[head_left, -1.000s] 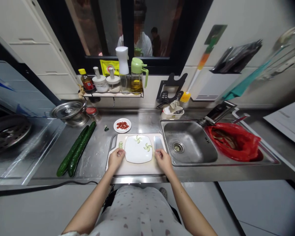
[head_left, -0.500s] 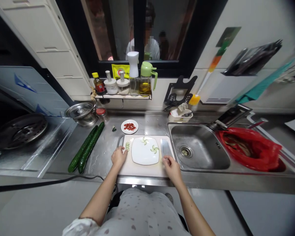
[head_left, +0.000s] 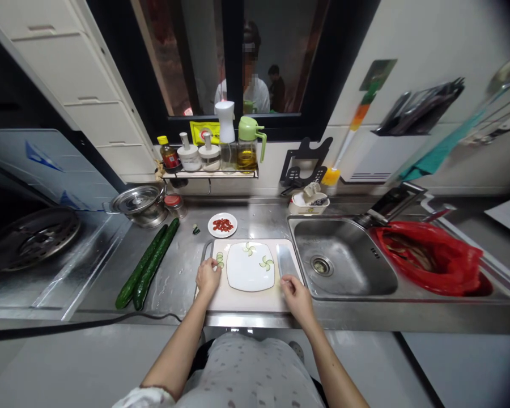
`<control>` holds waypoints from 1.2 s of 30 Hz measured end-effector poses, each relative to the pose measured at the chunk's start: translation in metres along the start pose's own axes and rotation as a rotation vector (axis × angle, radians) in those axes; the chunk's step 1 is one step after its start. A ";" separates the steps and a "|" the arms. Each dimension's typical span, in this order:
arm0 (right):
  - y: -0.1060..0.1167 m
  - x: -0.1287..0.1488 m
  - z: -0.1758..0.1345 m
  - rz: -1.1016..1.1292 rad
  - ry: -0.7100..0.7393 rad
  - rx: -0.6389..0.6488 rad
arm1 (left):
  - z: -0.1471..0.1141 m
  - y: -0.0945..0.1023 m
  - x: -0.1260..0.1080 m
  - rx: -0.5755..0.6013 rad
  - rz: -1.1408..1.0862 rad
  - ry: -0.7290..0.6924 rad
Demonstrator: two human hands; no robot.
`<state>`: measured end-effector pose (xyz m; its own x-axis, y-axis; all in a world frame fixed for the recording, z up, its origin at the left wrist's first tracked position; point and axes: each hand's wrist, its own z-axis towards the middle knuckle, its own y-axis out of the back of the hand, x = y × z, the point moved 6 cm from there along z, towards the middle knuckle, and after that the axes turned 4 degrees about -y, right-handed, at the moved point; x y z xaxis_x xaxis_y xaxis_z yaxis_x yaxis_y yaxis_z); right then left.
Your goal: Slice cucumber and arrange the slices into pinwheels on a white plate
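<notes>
A white square plate [head_left: 250, 277] lies on the cutting board [head_left: 246, 304]. Two pinwheels of thin cucumber slices decorate it, one at the top edge [head_left: 249, 249] and one on the right [head_left: 266, 263]. My left hand [head_left: 208, 279] is at the board's left side, its fingers drawn together at a short row of cucumber slices [head_left: 220, 259]. A kitchen knife [head_left: 285, 260] lies flat right of the plate. My right hand [head_left: 296, 294] is at the near end of the blade, fingers pinched and covering the handle area; what they hold is hidden.
Two whole cucumbers [head_left: 155, 269] lie left. Behind the board are a small plate of red pieces [head_left: 222, 225] and a cucumber end [head_left: 196, 229]. A lidded pot [head_left: 139, 204] stands back left. Right are the sink [head_left: 344, 266] and a red bag [head_left: 429, 260].
The camera has tilted slightly, so the counter sits lower in view. Both hands stay at nearly the same spots on the board, with only small finger movement on the left.
</notes>
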<state>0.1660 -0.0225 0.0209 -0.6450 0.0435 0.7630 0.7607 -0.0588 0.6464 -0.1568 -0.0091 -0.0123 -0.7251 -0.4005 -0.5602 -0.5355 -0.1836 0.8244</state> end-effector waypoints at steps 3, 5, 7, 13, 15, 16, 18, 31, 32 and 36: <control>-0.001 0.002 -0.002 -0.003 -0.005 0.012 | 0.001 -0.002 0.003 -0.001 -0.101 0.020; -0.001 0.004 -0.002 0.001 -0.008 0.021 | 0.002 -0.003 0.006 -0.016 -0.231 0.032; 0.000 0.006 -0.002 0.010 -0.009 0.022 | 0.003 -0.003 0.009 -0.018 -0.420 0.048; 0.001 0.038 0.007 0.097 0.050 0.069 | -0.002 0.018 -0.015 0.058 -0.908 0.006; 0.001 0.061 0.012 0.138 0.098 0.100 | -0.007 0.031 -0.034 0.122 -0.969 -0.042; 0.002 0.074 0.014 0.158 0.129 0.112 | -0.011 0.038 -0.045 0.157 -0.978 -0.068; 0.004 0.101 0.018 0.168 0.204 0.124 | -0.019 0.051 -0.066 0.224 -0.991 -0.138; 0.004 0.178 0.014 0.199 0.548 0.264 | -0.047 0.087 -0.117 0.388 -1.020 -0.262; 0.003 0.178 0.014 0.201 0.558 0.275 | -0.048 0.086 -0.118 0.395 -1.016 -0.258; 0.002 0.180 0.013 0.205 0.578 0.294 | -0.048 0.084 -0.118 0.369 -1.007 -0.240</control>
<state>0.0522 -0.0014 0.1595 -0.3591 -0.4848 0.7975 0.8071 0.2679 0.5262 -0.0952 -0.0198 0.1267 0.0723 -0.0251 -0.9971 -0.9969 -0.0327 -0.0715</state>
